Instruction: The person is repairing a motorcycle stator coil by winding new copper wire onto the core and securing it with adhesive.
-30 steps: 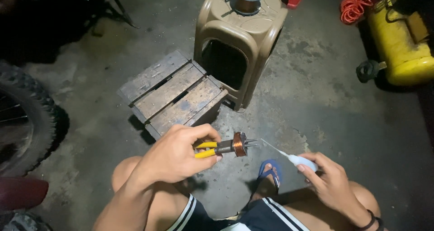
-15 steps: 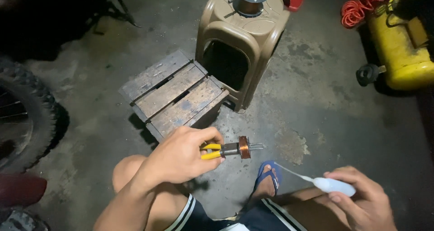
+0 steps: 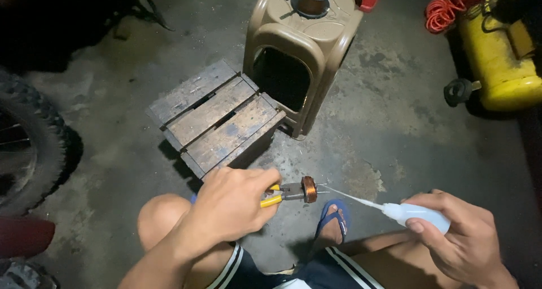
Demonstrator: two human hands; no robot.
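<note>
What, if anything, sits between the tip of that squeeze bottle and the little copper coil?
Nothing visible. The right hand holds the squeeze bottle, whose thin nozzle points across open air at the copper coil, held in yellow-handled pliers by the left hand.

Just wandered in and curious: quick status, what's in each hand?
Left hand grips yellow-handled pliers clamping a small copper coil. Right hand holds squeeze bottle, nozzle tip at the coil. Nothing between them.

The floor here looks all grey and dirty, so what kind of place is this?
Probably a home garage or small repair workshop. A stained concrete floor, a knobbly motorbike tyre at the left edge, and a yellow air compressor tank with a coiled orange hose all point that way.
</note>
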